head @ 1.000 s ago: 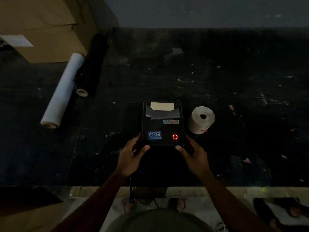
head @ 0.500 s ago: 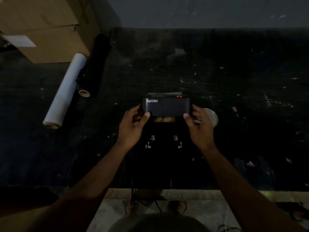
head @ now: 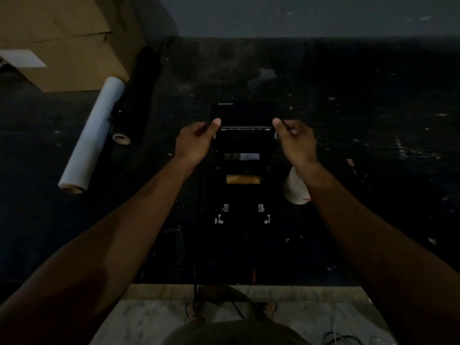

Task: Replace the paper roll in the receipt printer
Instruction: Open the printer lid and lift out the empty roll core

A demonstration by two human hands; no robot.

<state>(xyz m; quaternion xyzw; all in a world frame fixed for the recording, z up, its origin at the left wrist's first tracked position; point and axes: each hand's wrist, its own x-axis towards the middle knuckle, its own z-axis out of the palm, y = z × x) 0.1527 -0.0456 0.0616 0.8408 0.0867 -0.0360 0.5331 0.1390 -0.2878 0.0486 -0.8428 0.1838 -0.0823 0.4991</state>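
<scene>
The black receipt printer (head: pixel 242 195) lies on the dark table with its lid (head: pixel 245 110) swung open away from me, the word Xprinter showing on it. My left hand (head: pixel 194 141) pinches the lid's left edge and my right hand (head: pixel 295 141) pinches its right edge. Inside the open bay an almost bare brown core (head: pixel 243 179) lies across the body. A fresh white paper roll (head: pixel 295 188) stands on the table just right of the printer, partly hidden behind my right forearm.
A long white roll (head: pixel 92 135) and a long black roll (head: pixel 139 95) lie at the left, below a cardboard box (head: pixel 62 38). A cable (head: pixel 196 277) hangs from the printer over the table's front edge (head: pixel 298 292). My feet show on the floor below.
Both hands went from the printer's near end to the lid and swung it open away from me. The paper bay with the brown core is now exposed.
</scene>
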